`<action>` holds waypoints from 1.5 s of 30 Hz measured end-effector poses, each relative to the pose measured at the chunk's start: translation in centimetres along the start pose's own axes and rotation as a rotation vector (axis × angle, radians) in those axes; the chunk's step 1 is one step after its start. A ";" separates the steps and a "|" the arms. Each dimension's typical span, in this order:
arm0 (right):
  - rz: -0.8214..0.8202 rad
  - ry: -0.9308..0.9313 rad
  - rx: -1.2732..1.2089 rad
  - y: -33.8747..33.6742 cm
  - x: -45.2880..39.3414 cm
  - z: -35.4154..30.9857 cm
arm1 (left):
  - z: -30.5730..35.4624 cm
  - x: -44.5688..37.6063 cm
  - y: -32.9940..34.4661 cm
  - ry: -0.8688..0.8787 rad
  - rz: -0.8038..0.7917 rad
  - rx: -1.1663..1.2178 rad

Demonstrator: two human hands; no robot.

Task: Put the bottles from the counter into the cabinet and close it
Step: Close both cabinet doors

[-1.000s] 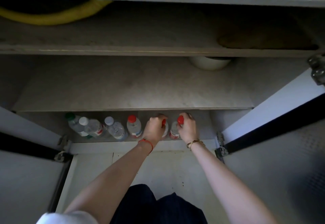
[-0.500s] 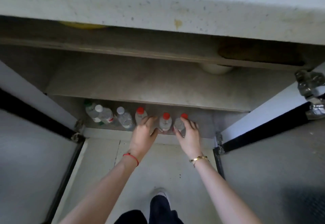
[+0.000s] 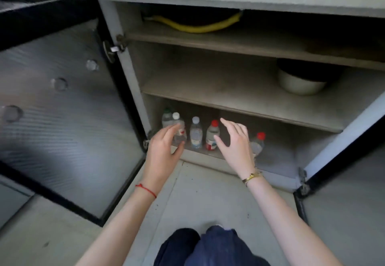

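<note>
left hand (image 3: 164,146) spread, holding nothing, in front of bottles (image 3: 195,133) | right hand (image 3: 234,142) spread, holding nothing | bottles upright, bottom shelf | cabinet (image 3: 239,103) doors open

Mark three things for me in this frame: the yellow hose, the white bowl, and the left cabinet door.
yellow hose (image 3: 198,28), head view, on the low middle of its sagging curve.
white bowl (image 3: 300,85), head view, on its pale outer wall.
left cabinet door (image 3: 68,124), head view, on the ribbed inner panel.
</note>
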State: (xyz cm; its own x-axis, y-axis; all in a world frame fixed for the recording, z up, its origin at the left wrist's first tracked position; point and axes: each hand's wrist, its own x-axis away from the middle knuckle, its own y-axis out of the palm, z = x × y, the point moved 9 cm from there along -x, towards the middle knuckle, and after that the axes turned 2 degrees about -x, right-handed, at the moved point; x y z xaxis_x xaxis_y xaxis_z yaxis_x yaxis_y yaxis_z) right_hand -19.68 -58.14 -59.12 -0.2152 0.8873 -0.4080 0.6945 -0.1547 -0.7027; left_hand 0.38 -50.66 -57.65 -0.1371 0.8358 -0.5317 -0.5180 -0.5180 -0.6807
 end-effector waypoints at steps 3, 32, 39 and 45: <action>0.026 -0.129 -0.050 -0.7 0.0 -6.4 | -0.5 2.0 -6.5 -0.043 0.115 -0.055; -0.018 -0.816 -0.181 3.9 1.4 -46.1 | -12.4 9.4 -30.9 -0.500 0.522 -0.147; 0.005 -0.880 -0.118 5.4 2.3 -49.5 | -11.8 9.9 -30.4 -0.417 0.521 -0.112; 0.105 -0.908 -0.139 3.6 3.1 -48.2 | -9.8 10.8 -29.2 -0.293 0.526 -0.085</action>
State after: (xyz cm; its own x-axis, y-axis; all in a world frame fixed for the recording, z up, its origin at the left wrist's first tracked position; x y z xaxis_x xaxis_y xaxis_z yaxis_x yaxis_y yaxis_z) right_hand 15.25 -35.04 -34.86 -0.5613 0.1819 -0.8074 0.8045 -0.1092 -0.5839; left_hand 22.31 -28.31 -48.41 -0.5893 0.4724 -0.6554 -0.2495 -0.8780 -0.4084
